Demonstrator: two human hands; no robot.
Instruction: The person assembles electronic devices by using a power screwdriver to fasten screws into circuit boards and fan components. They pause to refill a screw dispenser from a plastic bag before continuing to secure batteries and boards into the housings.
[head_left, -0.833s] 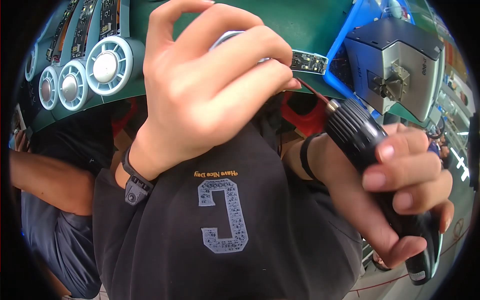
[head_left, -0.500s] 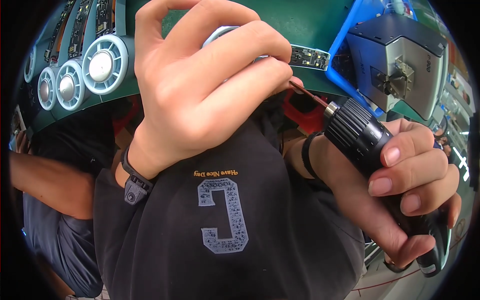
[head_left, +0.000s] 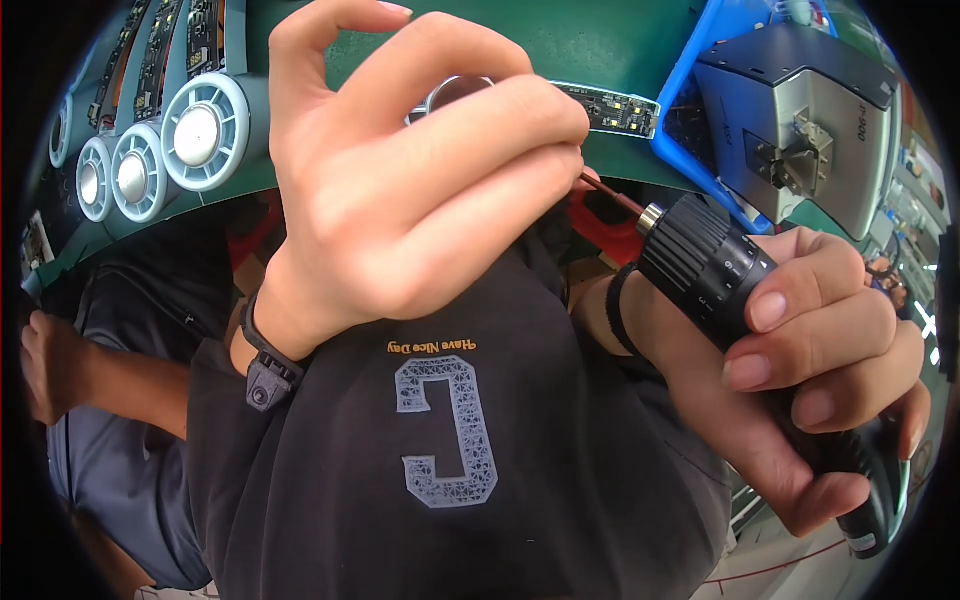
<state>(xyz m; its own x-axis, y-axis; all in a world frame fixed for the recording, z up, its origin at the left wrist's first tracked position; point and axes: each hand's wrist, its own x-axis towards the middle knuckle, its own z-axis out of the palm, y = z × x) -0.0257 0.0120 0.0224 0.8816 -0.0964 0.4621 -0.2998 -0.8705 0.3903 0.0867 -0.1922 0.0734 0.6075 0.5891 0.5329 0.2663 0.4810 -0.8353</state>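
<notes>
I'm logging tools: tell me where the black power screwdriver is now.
In the head view's right half, the black power screwdriver is held in the right hand, just below the blue tray.

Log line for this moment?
left hand: bent fingers near bit tip | right hand: gripping black screwdriver | nearby: circuit board strip, blue bin

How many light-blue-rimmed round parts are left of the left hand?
4: a first round part nearest the left hand, a second round part and a third round part leftward, and a fourth round part partly visible farthest left. Others may be hidden.
</notes>
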